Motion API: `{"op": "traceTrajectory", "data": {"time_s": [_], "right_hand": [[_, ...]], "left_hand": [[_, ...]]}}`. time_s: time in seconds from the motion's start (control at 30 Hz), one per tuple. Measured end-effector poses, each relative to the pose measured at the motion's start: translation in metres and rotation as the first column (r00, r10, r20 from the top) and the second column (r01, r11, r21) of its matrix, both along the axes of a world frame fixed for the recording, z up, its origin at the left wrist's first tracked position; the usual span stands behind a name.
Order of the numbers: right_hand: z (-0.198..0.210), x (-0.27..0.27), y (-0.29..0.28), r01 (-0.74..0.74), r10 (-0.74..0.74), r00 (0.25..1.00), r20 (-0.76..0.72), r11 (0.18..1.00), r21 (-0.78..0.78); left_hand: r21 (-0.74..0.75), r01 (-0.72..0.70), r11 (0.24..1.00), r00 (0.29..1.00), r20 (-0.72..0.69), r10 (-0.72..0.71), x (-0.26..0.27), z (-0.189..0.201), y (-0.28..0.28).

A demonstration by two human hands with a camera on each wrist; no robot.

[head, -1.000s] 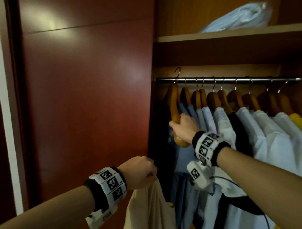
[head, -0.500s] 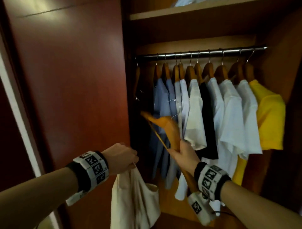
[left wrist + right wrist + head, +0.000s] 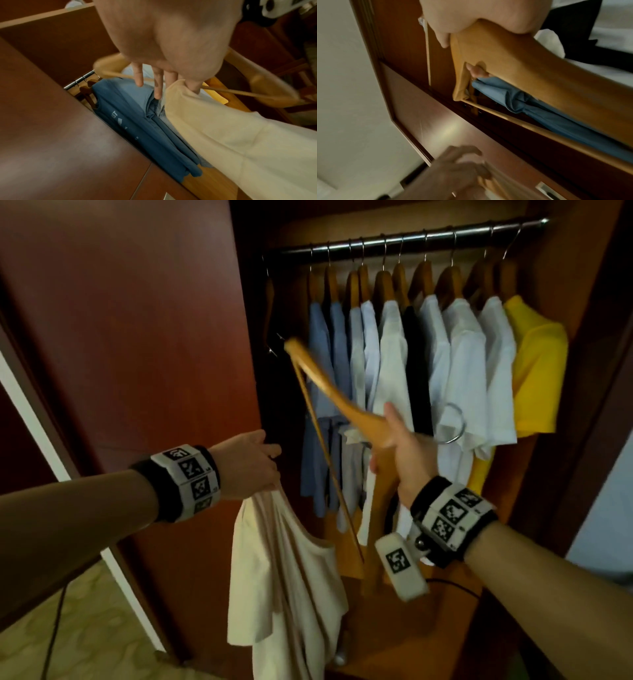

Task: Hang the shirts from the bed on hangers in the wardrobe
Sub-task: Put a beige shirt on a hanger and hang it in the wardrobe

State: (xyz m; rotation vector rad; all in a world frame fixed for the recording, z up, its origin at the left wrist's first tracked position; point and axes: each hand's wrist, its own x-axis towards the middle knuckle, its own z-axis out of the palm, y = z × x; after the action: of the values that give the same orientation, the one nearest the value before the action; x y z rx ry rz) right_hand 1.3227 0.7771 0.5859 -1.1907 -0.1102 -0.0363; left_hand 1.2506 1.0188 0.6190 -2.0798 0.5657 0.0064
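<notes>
my right hand (image 3: 407,453) is curled round the middle of a bare wooden hanger (image 3: 329,385), thumb up along its neck and fingers (image 3: 476,70) wrapped through under the shoulder; the hanger is tilted, 1 arm pointing up and left toward the dark end of the wardrobe (image 3: 589,371), its thin crossbar slanting down past my wrist, and its metal hook (image 3: 454,424) sticking out to the right of my hand against the white shirts

my left hand (image 3: 250,465) pinches the top of the cream shirt (image 3: 284,577) between thumb and the nearest finger, while the other fingers (image 3: 139,75) are straight and loose; the shirt hangs down from that pinch in front of the wardrobe door (image 3: 137,337), just left of the hanger and not on it yet

on the rail (image 3: 411,237) hang the other shirts on wooden hangers: blue ones (image 3: 325,354) at the left, then white, 1 black, more white and a yellow shirt (image 3: 537,364) at the right end

compared with 1 second ago, the hanger is off the rail and down at chest height in my right hand, and since half a second ago it has swung a little further out toward the cream shirt, while my left hand keeps its pinch
</notes>
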Motion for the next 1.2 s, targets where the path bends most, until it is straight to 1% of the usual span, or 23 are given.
{"op": "traceTrajectory", "data": {"time_s": [0.07, 0.13, 0.2, 0.27, 0.37, 0.43, 0.5, 0.53, 0.6, 0.7, 0.77, 0.83, 0.9, 0.97, 1.07, 1.13, 1.2], "right_hand": [[0.018, 0.001, -0.005, -0.028, 0.023, 0.998, 0.052, 0.996, 0.088], [0.036, -0.004, -0.005, -0.102, 0.077, 0.989, 0.126, 0.974, 0.2], [0.052, -0.012, 0.0, -0.175, 0.122, 0.974, 0.188, 0.939, 0.297], [0.064, -0.016, 0.01, -0.209, 0.13, 0.963, 0.235, 0.914, 0.349], [0.074, -0.018, 0.027, -0.232, 0.126, 0.949, 0.289, 0.899, 0.37], [0.07, -0.017, 0.038, -0.243, 0.141, 0.948, 0.285, 0.898, 0.367], [0.055, -0.014, 0.049, -0.241, 0.164, 0.955, 0.246, 0.914, 0.327], [0.045, -0.014, 0.055, -0.232, 0.171, 0.961, 0.218, 0.926, 0.297], [0.024, -0.014, 0.066, -0.213, 0.175, 0.97, 0.169, 0.947, 0.24], [-0.009, -0.014, 0.077, -0.189, 0.179, 0.978, 0.104, 0.977, 0.101], [-0.027, -0.015, 0.077, -0.209, 0.208, 0.978, 0.022, 0.977, 0.039], [-0.042, -0.016, 0.069, -0.245, 0.245, 0.969, -0.009, 0.969, 0.0], [-0.052, -0.018, 0.058, -0.263, 0.266, 0.963, 0.043, 0.963, -0.061], [-0.056, -0.02, 0.047, -0.262, 0.275, 0.955, 0.108, 0.958, -0.121], [-0.055, -0.019, 0.024, -0.341, 0.374, 0.92, 0.115, 0.911, -0.233], [-0.056, -0.017, 0.005, -0.367, 0.415, 0.905, 0.089, 0.871, -0.326], [-0.057, -0.015, -0.009, -0.369, 0.421, 0.906, 0.038, 0.832, -0.415]], "left_hand": [[0.044, -0.036, 0.998, 0.999, -0.008, 0.036, 0.001, -0.001, 0.002], [0.075, -0.056, 0.996, 0.998, -0.014, 0.058, 0.0, -0.001, 0.003], [0.093, -0.022, 0.995, 1.0, 0.014, 0.02, 0.001, -0.001, 0.007], [0.098, 0.0, 0.995, 0.999, 0.052, -0.005, 0.003, 0.0, 0.012], [0.028, 0.016, 0.999, 0.995, 0.094, -0.018, 0.002, 0.003, 0.016], [-0.046, 0.102, 0.994, 0.985, 0.143, -0.095, -0.001, 0.009, 0.02], [-0.109, 0.183, 0.977, 0.966, 0.202, -0.159, -0.003, 0.016, 0.026], [-0.15, 0.198, 0.969, 0.962, 0.219, -0.162, -0.004, 0.02, 0.029], [-0.209, 0.167, 0.964, 0.964, 0.239, -0.115, -0.005, 0.027, 0.033], [-0.261, 0.08, 0.962, 0.971, 0.238, -0.016, -0.005, 0.034, 0.045], [-0.317, 0.019, 0.948, 0.971, 0.231, 0.058, -0.007, 0.041, 0.059], [-0.349, -0.071, 0.934, 0.965, 0.214, 0.154, -0.007, 0.045, 0.079], [-0.364, -0.141, 0.921, 0.959, 0.183, 0.219, -0.006, 0.042, 0.093], [-0.372, -0.177, 0.911, 0.961, 0.135, 0.241, -0.007, 0.032, 0.099], [-0.38, -0.223, 0.897, 0.959, 0.08, 0.273, -0.011, 0.011, 0.109], [-0.403, -0.251, 0.88, 0.955, 0.045, 0.293, -0.013, 0.001, 0.118], [-0.433, -0.272, 0.859, 0.953, 0.002, 0.302, -0.015, -0.004, 0.123]]}}
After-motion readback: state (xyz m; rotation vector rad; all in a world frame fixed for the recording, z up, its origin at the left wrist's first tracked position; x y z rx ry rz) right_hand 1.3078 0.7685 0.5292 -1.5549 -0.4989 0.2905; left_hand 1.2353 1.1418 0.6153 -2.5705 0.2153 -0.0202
